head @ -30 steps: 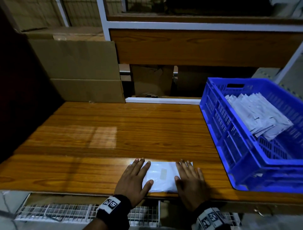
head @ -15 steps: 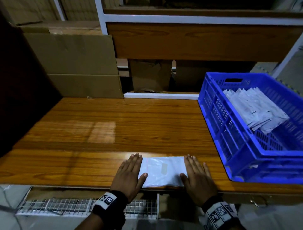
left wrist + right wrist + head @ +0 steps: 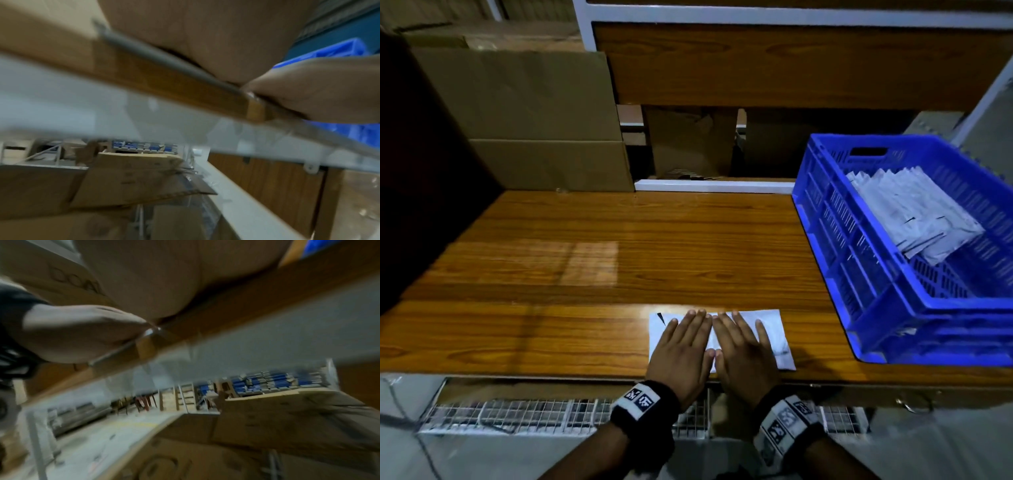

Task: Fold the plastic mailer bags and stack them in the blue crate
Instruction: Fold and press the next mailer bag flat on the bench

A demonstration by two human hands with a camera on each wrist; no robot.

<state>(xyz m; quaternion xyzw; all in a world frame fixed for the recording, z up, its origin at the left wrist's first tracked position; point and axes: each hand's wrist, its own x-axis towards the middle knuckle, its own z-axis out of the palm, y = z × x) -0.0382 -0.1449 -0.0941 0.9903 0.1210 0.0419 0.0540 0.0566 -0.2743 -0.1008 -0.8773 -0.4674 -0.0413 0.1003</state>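
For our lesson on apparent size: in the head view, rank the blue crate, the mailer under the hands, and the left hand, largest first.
1. blue crate
2. mailer
3. left hand, nearer the camera, so somewhat unsure

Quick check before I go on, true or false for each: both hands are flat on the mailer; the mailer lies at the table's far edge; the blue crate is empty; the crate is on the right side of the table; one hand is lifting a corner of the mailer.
1. Both hands, left hand and right hand, lie flat on the mailer. True.
2. The mailer lies at the far edge of the table. False: it is at the near edge.
3. The blue crate is empty. False: folded mailers lie in it.
4. The crate is on the right. True.
5. One hand lifts a corner. False: both press with straight fingers.
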